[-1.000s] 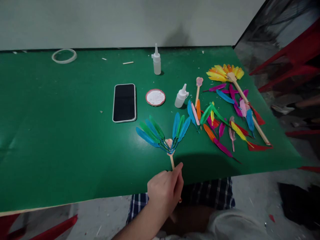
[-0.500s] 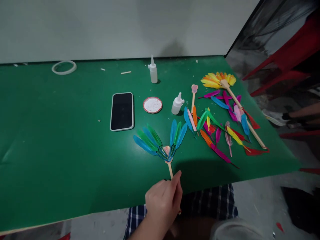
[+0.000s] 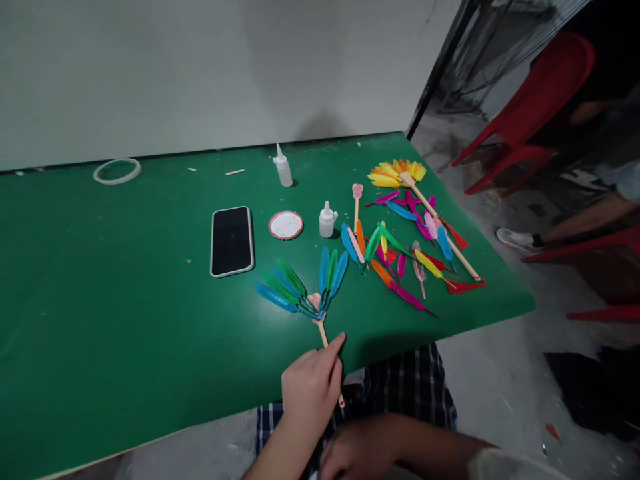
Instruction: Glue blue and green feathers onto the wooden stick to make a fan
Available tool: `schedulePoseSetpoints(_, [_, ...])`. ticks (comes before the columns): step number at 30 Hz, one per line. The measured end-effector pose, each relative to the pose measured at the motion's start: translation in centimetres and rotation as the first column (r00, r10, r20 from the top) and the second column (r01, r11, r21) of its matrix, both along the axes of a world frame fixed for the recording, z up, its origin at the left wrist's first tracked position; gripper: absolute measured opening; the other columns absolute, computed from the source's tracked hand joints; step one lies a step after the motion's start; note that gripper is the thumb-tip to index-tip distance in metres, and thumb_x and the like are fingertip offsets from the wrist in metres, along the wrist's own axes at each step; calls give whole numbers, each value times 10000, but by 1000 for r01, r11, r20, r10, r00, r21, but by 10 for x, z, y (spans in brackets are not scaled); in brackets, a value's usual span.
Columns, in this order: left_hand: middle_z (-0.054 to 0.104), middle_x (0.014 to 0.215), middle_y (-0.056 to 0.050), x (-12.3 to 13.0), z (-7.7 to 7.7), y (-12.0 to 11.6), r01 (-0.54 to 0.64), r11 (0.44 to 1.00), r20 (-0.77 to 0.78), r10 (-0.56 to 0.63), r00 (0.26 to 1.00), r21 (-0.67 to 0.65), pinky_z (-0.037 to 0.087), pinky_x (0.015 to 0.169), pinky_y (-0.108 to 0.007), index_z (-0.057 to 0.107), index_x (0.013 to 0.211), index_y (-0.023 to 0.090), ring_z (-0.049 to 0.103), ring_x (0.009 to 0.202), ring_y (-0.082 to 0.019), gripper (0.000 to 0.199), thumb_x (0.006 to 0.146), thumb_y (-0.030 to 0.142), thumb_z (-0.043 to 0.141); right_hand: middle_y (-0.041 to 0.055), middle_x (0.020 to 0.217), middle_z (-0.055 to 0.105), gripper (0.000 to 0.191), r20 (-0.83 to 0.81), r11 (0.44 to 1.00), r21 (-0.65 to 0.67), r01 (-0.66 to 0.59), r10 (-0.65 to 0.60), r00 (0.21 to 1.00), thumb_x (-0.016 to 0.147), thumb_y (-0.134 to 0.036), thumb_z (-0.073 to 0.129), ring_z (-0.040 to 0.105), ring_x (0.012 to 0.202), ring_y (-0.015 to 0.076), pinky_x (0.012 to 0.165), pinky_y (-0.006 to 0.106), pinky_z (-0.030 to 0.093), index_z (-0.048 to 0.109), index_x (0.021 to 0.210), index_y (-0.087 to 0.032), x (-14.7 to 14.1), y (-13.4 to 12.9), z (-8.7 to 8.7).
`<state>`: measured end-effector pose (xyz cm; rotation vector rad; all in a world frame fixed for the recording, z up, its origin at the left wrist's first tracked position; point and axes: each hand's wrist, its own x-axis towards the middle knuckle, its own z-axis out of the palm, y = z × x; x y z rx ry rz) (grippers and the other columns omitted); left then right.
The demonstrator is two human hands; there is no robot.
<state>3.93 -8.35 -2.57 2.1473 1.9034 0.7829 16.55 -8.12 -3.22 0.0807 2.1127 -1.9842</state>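
We see a green tabletop [image 3: 115, 333] taking up most of the left and middle of the frame. Across its right side lie loose feathers [image 3: 402, 265], with a yellow-orange fan [image 3: 407, 179] set aslant at their upper edge. The blue-green fan [image 3: 315, 300] is just below the frame's middle, its feathers spread upward in two groups around a small wooden head.

That fan's long axis runs from the head, at upper left, down the handle [image 3: 323, 331] to lower right, crossing the tabletop's near edge. Our left hand [image 3: 311, 385], at lower middle, is the one in contact: the head and feathers lie above its fingers, while the handle's end pokes out below them. Those fingers curl around the handle with almost no gap, and the index finger stretches towards upper right.

Our right hand [image 3: 357, 448] sits at the bottom of the frame, beneath the near edge and close under the handle's end. It is dark and blurred, so we cannot tell how far its fingers are spread or whether they hold anything.

Further up lie a phone [image 3: 232, 241] and, smaller, a white bottle [image 3: 327, 222].
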Motion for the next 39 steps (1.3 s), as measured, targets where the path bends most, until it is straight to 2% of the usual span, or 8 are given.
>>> schedulePoseSetpoints(2, [608, 582, 25, 1, 2, 2, 7, 1000, -12, -7, 1000, -17, 333, 501, -231, 596, 1028, 218, 536, 517, -111, 281, 807, 161, 431, 25, 848, 653, 211, -30, 996, -4, 90, -90, 995, 824, -271, 454, 591, 774, 99, 675, 182, 448, 631, 876, -170, 25, 18, 18])
schedulePoseSetpoints(4, [631, 619, 22, 3, 3, 5, 11, 999, -20, -12, 1000, -38, 347, 511, -231, 599, 1022, 221, 559, 544, -117, 280, 799, 162, 440, 21, 806, 658, 271, 8, 908, 90, 410, -412, 911, 835, -326, 422, 593, 734, 93, 655, 178, 442, 641, 879, -171, 48, 45, 37])
schedulePoseSetpoints(7, [650, 661, 20, 6, 4, 8, -16, 996, -39, 13, 999, -84, 364, 521, -231, 603, 1015, 237, 583, 580, -127, 278, 793, 171, 450, 29, 810, 640, 289, -53, 387, 435, 813, -890, 453, 833, -361, 406, 571, 669, 107, 582, 207, 435, 616, 923, -186, 64, 91, 50])
schedulePoseSetpoints(9, [658, 686, 19, 8, 3, 9, -47, 993, -58, 41, 998, -107, 375, 530, -231, 606, 1013, 250, 595, 604, -134, 279, 793, 177, 451, 18, 809, 632, 295, -203, 128, 621, 773, -927, 317, 826, -352, 419, 561, 675, 123, 633, 241, 434, 570, 1041, -218, 59, 119, 48])
schedulePoseSetpoints(13, [669, 716, 14, 10, 2, 10, -81, 991, -90, 72, 993, -107, 391, 544, -225, 614, 1005, 257, 608, 631, -136, 277, 793, 181, 452, 23, 913, 617, 325, -255, -45, 887, 460, -878, 406, 851, -321, 369, 579, 746, 145, 616, 241, 419, 489, 1151, -284, 33, 148, 34])
schedulePoseSetpoints(18, [680, 763, 4, 10, 4, 10, -67, 994, -102, 58, 993, -90, 409, 565, -214, 623, 989, 249, 611, 647, -127, 264, 793, 188, 456, 65, 930, 569, 305, -275, -118, 916, 384, -881, 385, 851, -352, 358, 573, 733, 154, 588, 247, 404, 597, 1001, -235, 18, 149, 28])
schedulePoseSetpoints(29, [673, 786, -5, 16, 10, 12, -26, 985, -62, 15, 998, -173, 432, 608, -235, 600, 1016, 240, 611, 702, -139, 274, 798, 173, 450, 95, 842, 596, 205, -305, -114, 903, 413, -849, 432, 793, -171, 428, 529, 836, 210, 715, 306, 385, 620, 863, -165, 25, 157, 24])
schedulePoseSetpoints(39, [671, 812, -13, 15, 8, 13, -7, 984, -64, -5, 998, -177, 429, 618, -231, 588, 1038, 239, 607, 717, -139, 282, 812, 181, 430, 34, 745, 591, 259, -456, -239, 708, 664, -873, 172, 722, -144, 445, 545, 669, 149, 653, 280, 426, 559, 951, -181, 40, 172, 32])
